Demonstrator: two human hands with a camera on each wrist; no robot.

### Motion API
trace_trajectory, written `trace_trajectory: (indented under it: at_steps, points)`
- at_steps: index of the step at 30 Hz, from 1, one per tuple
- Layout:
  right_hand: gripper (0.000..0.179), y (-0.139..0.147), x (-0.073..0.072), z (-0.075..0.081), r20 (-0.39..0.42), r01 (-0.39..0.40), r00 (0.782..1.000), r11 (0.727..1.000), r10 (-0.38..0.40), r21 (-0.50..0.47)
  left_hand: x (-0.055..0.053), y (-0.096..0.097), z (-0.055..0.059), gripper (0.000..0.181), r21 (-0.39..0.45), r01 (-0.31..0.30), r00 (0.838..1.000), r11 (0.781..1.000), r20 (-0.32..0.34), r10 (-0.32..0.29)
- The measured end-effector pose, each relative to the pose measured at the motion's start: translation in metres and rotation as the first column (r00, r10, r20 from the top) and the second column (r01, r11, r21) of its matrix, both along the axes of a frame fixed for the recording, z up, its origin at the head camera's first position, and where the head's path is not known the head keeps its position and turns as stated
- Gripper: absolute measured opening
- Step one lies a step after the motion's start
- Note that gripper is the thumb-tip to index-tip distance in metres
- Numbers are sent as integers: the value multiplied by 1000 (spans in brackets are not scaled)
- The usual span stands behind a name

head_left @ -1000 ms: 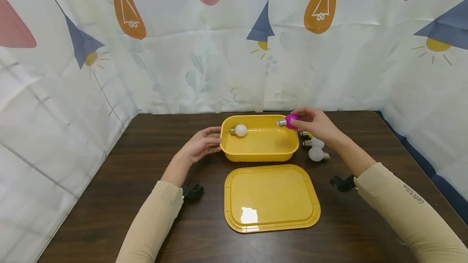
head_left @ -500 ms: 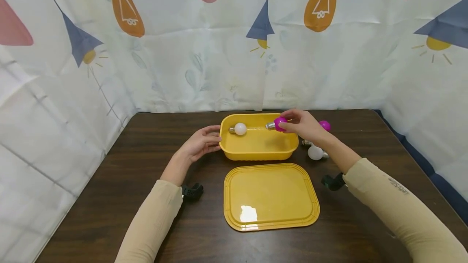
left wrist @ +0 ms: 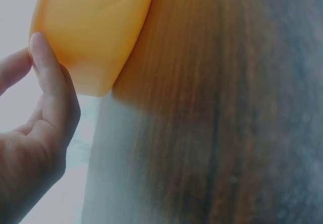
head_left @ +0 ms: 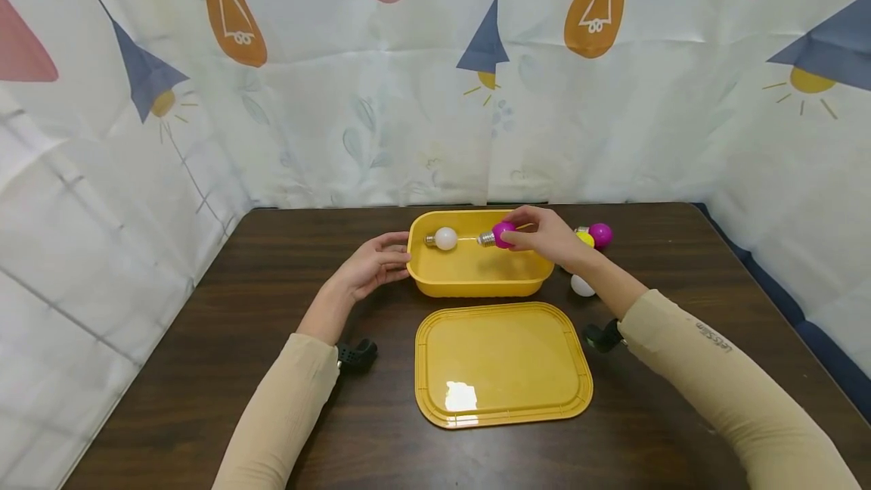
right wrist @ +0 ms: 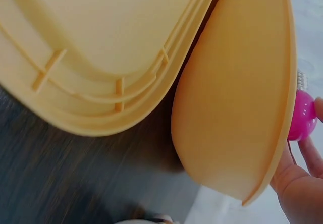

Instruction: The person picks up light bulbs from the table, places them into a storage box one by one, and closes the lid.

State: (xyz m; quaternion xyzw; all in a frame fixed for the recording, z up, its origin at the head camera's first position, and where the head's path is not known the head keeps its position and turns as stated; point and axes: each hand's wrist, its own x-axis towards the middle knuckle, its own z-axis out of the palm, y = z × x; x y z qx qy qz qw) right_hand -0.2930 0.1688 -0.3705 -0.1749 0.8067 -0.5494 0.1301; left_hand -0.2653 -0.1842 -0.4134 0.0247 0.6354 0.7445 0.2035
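Note:
My right hand (head_left: 547, 239) pinches a magenta light bulb (head_left: 503, 234) by its round end, over the inside of a yellow plastic box (head_left: 476, 288). The bulb's metal screw base points left. In the right wrist view the magenta bulb (right wrist: 303, 117) shows just beyond the box's rim. A white bulb (head_left: 445, 239) lies in the left part of the box, its base to the left. My left hand (head_left: 370, 267) touches the left end of the box, its fingers loosely extended along the rim. The left wrist view shows fingertips against that rim.
A flat yellow lid (head_left: 503, 365) lies on the dark wooden table (head_left: 170, 369) in front of the box. Right of the box are another magenta bulb (head_left: 600, 234), a yellow bulb (head_left: 584, 238) and a white bulb (head_left: 582, 286), partly hidden by my right arm.
My right hand has carried the magenta bulb leftward from the box's right rim to nearer its middle. The left hand has stayed at the left end.

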Motion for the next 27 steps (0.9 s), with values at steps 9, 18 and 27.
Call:
trace_trajectory:
  at_steps: [9,18,27]
  points:
    - [38,-15,0,-4,37,-22,999,999,23,-42,1,0,0,60,0,-6,1000,1000,9,6]
    - [39,-29,-3,-9,61,-46,997,998,49,-48,0,1,0,60,3,-17,1000,1000,10,17]
    - [40,-41,-2,-12,57,-32,998,999,33,-27,0,0,0,60,2,-14,1000,1000,10,14]
